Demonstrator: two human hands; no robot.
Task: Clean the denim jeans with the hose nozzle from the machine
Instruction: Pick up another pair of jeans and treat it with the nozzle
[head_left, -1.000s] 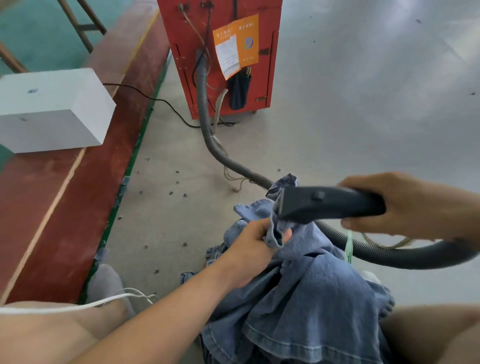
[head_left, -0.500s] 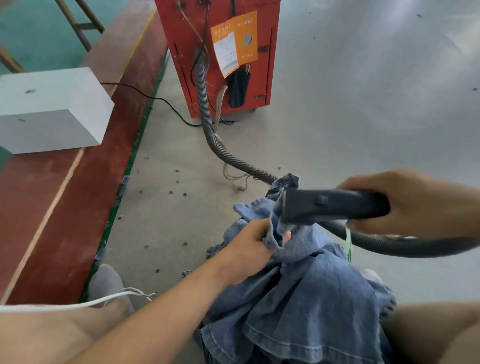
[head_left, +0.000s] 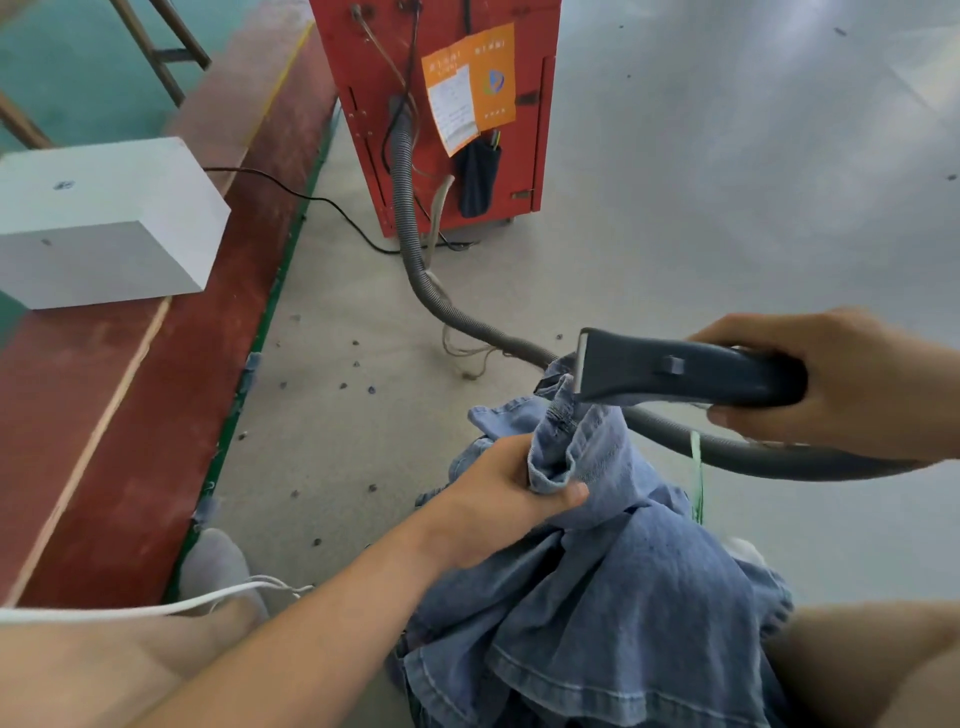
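Since a moment ago, the hose nozzle (head_left: 680, 371) has been lifting slightly, its flat mouth now touching only the topmost tip of the bunched cloth. The right hand (head_left: 841, 384) is wrapping its curled fingers around the rear of the nozzle, holding it roughly level. The left hand (head_left: 506, 491) is gripping a gathered fold of the denim jeans (head_left: 613, 597), thumb pressing over the cloth, pulling that fold up toward the nozzle. The rest of the jeans is lying heaped between the person's bare knees. A grey ribbed hose (head_left: 415, 249) is running from the nozzle across the concrete floor (head_left: 727, 208) to the red machine (head_left: 436, 104). A white block (head_left: 104, 223) is sitting to the left.
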